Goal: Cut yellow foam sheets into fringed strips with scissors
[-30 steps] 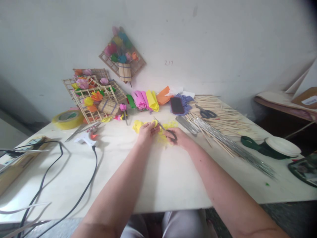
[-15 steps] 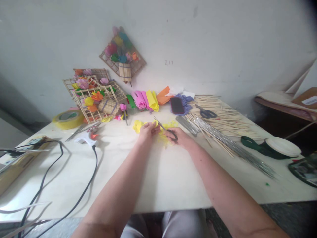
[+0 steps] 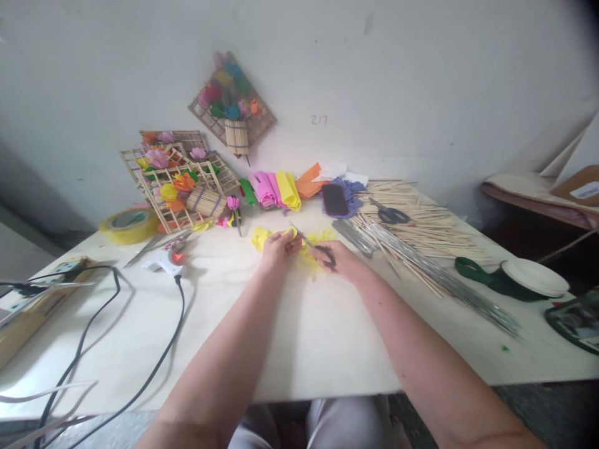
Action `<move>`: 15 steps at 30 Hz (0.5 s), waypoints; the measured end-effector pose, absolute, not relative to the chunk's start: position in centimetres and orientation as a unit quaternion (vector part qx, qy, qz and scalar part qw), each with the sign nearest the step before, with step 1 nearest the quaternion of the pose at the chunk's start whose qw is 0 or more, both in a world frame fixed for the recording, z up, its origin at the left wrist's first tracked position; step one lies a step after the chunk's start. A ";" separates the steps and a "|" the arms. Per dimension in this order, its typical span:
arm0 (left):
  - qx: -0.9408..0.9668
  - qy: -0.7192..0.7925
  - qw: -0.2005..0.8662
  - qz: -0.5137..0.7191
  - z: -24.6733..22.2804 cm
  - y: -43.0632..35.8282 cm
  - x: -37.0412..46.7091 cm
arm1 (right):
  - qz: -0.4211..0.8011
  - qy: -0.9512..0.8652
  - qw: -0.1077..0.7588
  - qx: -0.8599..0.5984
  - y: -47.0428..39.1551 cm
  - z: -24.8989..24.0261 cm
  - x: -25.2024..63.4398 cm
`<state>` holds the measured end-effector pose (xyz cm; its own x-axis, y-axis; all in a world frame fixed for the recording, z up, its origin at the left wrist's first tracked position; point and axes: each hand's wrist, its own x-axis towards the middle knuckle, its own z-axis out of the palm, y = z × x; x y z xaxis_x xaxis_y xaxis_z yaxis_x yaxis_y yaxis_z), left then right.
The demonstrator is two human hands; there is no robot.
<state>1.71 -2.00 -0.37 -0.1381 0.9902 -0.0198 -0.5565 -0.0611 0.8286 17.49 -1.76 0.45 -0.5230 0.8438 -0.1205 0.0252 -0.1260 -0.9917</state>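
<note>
Between the fingers of my left hand (image 3: pixel 279 247) is a small piece of yellow paper (image 3: pixel 293 232), mostly covered by the fingertips. My right hand (image 3: pixel 337 257) is closed round the handles of a pair of scissors (image 3: pixel 304 236), whose blades point up and left, right beside the yellow piece. Cut yellow petals (image 3: pixel 259 238) lie just left of my left hand. Thin yellow scraps (image 3: pixel 322 236) are scattered on the white table (image 3: pixel 327 337) behind and beneath the scissors.
Bamboo sticks (image 3: pixel 435 234), spare scissors (image 3: pixel 392 214) and metal wires (image 3: pixel 435 280) spread to the right. A phone (image 3: pixel 335 199) and folded coloured paper (image 3: pixel 287 190) lie behind. At left are a glue gun (image 3: pixel 163 260), tape roll (image 3: pixel 128 224), power strip (image 3: pixel 47 287) and flower-decorated lattices (image 3: pixel 178 193).
Both hands stay almost in place. The yellow piece and the scissors have shifted very slightly.
</note>
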 end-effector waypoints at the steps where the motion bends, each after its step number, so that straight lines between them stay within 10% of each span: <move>1: 0.298 0.361 0.584 0.663 -0.4 -2.0 1.7 | 0.649 -0.583 0.317 -0.372 -1.8 0.4 17.5; 15: 0.268 0.346 0.588 0.680 -0.9 -1.5 1.5 | 0.640 -0.586 0.327 -0.375 -2.1 0.8 17.3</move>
